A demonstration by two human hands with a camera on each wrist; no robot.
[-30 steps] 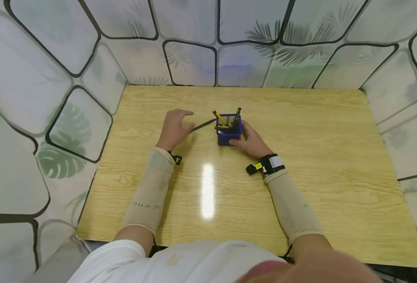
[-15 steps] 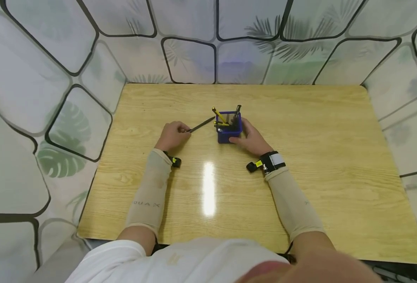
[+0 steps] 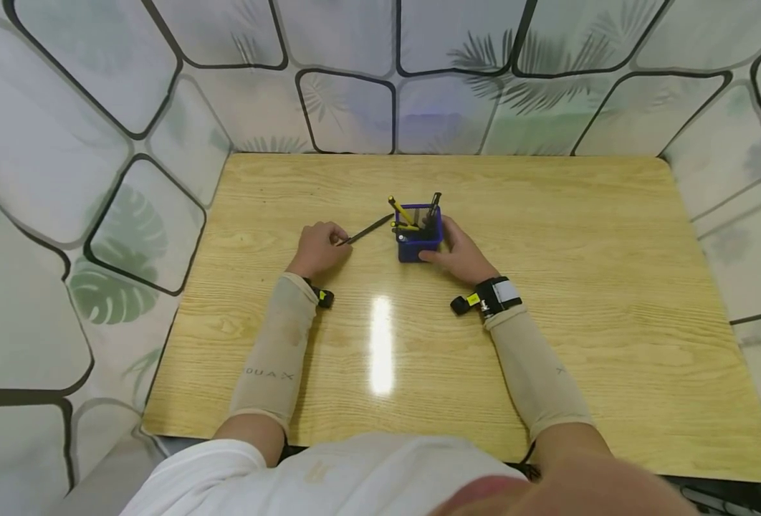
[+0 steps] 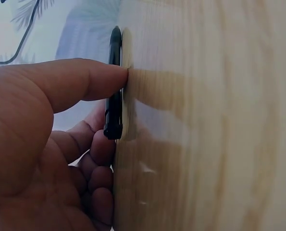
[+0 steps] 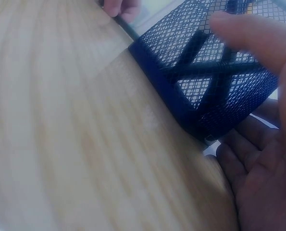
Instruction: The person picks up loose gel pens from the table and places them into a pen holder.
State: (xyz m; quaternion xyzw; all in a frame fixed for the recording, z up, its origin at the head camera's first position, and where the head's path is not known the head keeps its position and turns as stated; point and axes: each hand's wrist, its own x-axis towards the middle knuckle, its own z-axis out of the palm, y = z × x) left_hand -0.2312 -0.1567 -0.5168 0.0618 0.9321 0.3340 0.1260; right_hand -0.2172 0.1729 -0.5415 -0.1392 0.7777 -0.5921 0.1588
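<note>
A slim black pen [image 3: 370, 228] lies slantwise on the table, its far end close to the pen holder. My left hand [image 3: 319, 249] pinches its near end; in the left wrist view the thumb crosses the pen [image 4: 114, 113], with fingers behind it. A blue mesh pen holder [image 3: 411, 251] stands upright just right of the pen. Around its right side my right hand [image 3: 461, 258] grips it, thumb on the near face. The right wrist view shows the thumb against the mesh and other fingers partly hidden behind the holder [image 5: 239, 115].
In the holder are a yellow pen-like item [image 3: 401, 210], a black-topped one [image 3: 434, 204] and other dark sticks. The wooden table [image 3: 580, 301] carries a bright light reflection in front. Patterned panels [image 3: 348, 111] border its back and sides.
My left hand has come down from above the pen, and its raised, spread fingers have closed on the near end. The right hand and the holder have kept their place.
</note>
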